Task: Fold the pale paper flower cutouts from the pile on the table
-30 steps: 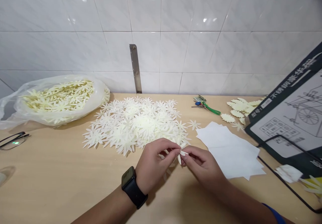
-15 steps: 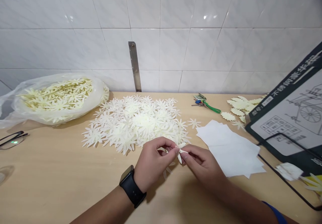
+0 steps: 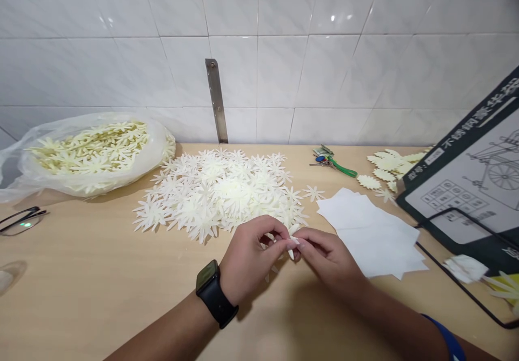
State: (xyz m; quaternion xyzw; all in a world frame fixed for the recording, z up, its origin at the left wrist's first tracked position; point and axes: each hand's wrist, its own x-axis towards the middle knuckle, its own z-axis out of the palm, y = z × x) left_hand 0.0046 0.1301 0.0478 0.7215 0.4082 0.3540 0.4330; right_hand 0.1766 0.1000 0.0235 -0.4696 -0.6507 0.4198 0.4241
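My left hand (image 3: 249,258), with a black watch on the wrist, and my right hand (image 3: 326,261) meet fingertip to fingertip over the wooden table (image 3: 101,274). Both pinch a small white flower-shaped cutout (image 3: 290,245), whose petals stick out between the fingers. Just beyond the hands lies a wide heap of the same white flower cutouts (image 3: 221,191). A stack of white paper sheets (image 3: 373,236) lies right of my right hand.
A clear plastic bag of yellowish flower cutouts (image 3: 89,153) sits at the back left. Glasses (image 3: 20,220) lie at the left edge. Keys with a green tag (image 3: 332,164), leaf-shaped cutouts (image 3: 385,169) and a dark printed box (image 3: 470,182) stand at the right. A white tiled wall backs the table.
The hands stay together on the cutout, fingers shifting slightly and closing tighter round it. The camera has tilted a little, so the scene sits slightly higher.
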